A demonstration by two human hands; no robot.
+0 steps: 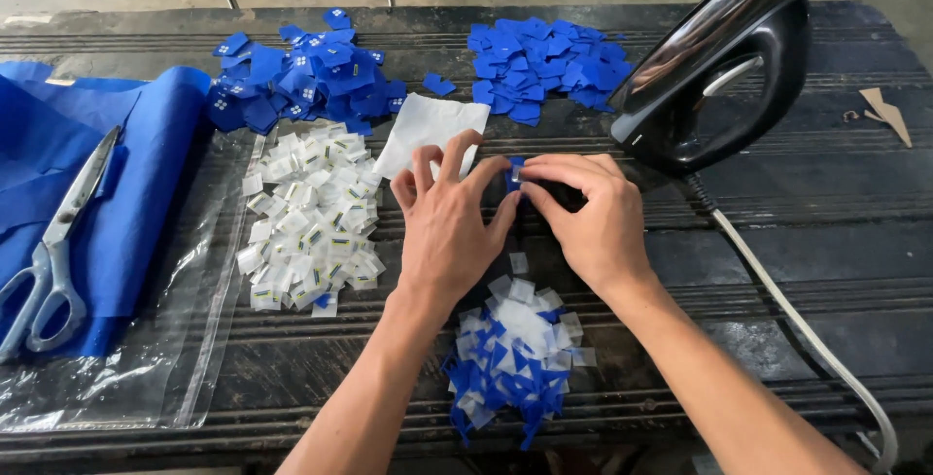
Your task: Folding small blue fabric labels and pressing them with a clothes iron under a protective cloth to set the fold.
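My left hand and my right hand meet at the middle of a dark ribbed table. Together their fingertips pinch one small blue fabric piece with a white label on it. Below my wrists lies a heap of blue and white scraps. A pile of small white labels sits left of my left hand on a clear plastic bag. Two piles of blue pieces lie at the back, one left and one right.
A black iron stands tilted at the right, its white cord running toward the front right corner. Scissors lie on folded blue cloth at the left. A white sheet lies behind my left hand.
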